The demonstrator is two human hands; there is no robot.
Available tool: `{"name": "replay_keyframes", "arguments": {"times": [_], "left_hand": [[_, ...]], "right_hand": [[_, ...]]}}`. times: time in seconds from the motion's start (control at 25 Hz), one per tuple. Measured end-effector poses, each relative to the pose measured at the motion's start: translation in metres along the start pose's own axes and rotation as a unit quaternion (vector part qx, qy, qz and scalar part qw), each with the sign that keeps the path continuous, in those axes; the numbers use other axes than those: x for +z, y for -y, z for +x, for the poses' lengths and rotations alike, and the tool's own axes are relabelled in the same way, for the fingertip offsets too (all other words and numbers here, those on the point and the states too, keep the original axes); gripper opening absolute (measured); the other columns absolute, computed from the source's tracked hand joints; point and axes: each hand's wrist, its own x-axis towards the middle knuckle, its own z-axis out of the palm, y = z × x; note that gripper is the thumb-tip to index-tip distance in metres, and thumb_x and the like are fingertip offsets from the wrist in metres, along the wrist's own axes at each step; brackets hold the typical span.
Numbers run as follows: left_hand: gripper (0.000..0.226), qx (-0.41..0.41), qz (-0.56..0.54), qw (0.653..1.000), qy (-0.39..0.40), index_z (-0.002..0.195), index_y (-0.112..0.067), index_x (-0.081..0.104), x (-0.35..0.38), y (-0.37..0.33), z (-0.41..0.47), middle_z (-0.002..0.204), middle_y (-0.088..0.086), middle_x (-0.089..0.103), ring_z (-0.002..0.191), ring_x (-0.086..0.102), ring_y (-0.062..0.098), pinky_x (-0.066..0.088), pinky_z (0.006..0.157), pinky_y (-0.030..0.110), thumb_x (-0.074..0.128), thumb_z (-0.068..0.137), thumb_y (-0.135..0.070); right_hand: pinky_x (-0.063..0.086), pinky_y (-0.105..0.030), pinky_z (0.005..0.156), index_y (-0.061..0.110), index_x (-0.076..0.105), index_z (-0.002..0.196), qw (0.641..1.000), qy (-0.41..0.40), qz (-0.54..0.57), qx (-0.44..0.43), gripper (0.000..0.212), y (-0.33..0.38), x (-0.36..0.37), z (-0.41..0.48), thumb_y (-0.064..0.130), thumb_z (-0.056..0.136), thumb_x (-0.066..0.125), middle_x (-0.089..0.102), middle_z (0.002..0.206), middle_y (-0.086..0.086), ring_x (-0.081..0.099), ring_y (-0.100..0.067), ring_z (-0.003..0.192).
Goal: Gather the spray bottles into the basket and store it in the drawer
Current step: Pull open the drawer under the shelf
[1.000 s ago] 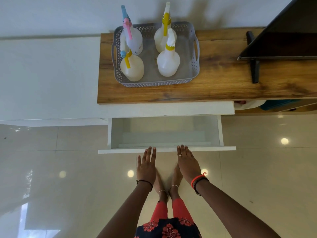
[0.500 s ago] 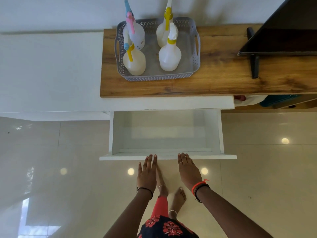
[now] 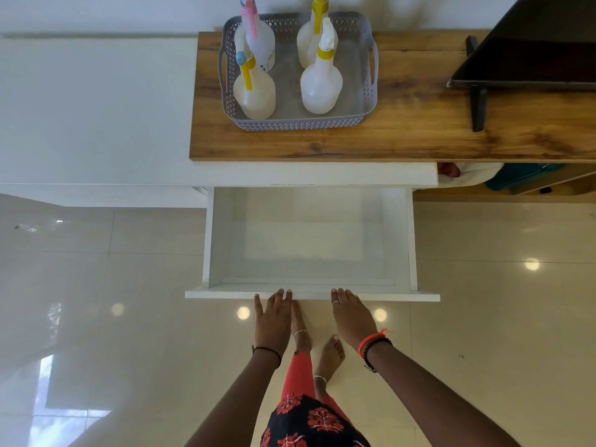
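White and pulled well out, the drawer (image 3: pixel 309 243) hangs below the front edge of the wooden desk (image 3: pixel 403 124), its inside bare. Both hands reach to its front panel: the left hand (image 3: pixel 272 321) and the right hand (image 3: pixel 351 317) lie flat with fingers straight, fingertips touching the panel's top edge, gripping nothing. On the desk, near its left end, stands a grey perforated basket (image 3: pixel 300 124). Four spray bottles stand upright inside it: one with a pink trigger (image 3: pixel 258 43) at the back left, one with a blue-and-yellow head (image 3: pixel 254 91) at the front left, one with a yellow head (image 3: pixel 314 40) at the back right, and one with a white head and yellow collar (image 3: pixel 321 82) at the front right. A dark screen on a stand (image 3: pixel 529 59) occupies the desk's right end.
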Motion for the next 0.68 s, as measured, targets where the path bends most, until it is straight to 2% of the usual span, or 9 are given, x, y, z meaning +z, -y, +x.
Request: {"name": "replay_keyframes", "arguments": {"times": [0.16,0.32,0.44,0.68], "left_hand": [[0.053,-0.006,0.003,1.000,-0.006,0.141,-0.016,0.029,-0.004,-0.001,-0.002,0.145,0.004,0.037,0.134,0.036,0.022,0.003,0.119,0.057,0.034,0.091,-0.001],[0.043,-0.011,0.008,1.000,-0.001,0.130,-0.016,0.041,-0.005,0.000,-0.001,0.132,0.003,0.047,0.125,0.043,0.024,0.004,0.119,0.058,0.034,0.090,0.001],[0.041,-0.009,0.016,1.000,0.005,0.127,-0.015,0.043,-0.003,-0.001,-0.003,0.126,0.003,0.051,0.122,0.046,0.024,0.005,0.119,0.059,0.034,0.091,0.001],[0.036,-0.004,0.035,0.999,0.023,0.124,-0.014,0.046,0.003,-0.004,-0.006,0.120,0.004,0.054,0.118,0.049,0.025,0.007,0.118,0.059,0.033,0.093,0.000]], "right_hand": [[0.030,-0.037,0.116,0.000,0.023,0.148,1.000,-0.013,-0.004,-0.002,0.053,0.003,0.002,-0.005,-0.001,0.096,0.033,0.039,0.148,-0.017,0.037,-0.029,0.138],[0.045,-0.034,0.101,0.004,0.046,0.134,1.000,0.005,0.001,0.005,0.042,0.005,0.003,-0.008,-0.002,0.094,0.036,0.057,0.128,-0.012,0.054,-0.026,0.120],[0.051,-0.034,0.092,0.006,0.053,0.126,0.999,0.033,-0.010,0.008,0.038,0.003,0.004,-0.009,-0.001,0.092,0.039,0.061,0.119,-0.010,0.058,-0.025,0.112],[0.051,-0.036,0.089,0.007,0.057,0.119,0.997,0.070,-0.017,-0.001,0.030,0.004,0.014,-0.012,0.004,0.091,0.047,0.062,0.114,-0.010,0.060,-0.026,0.109]]}}
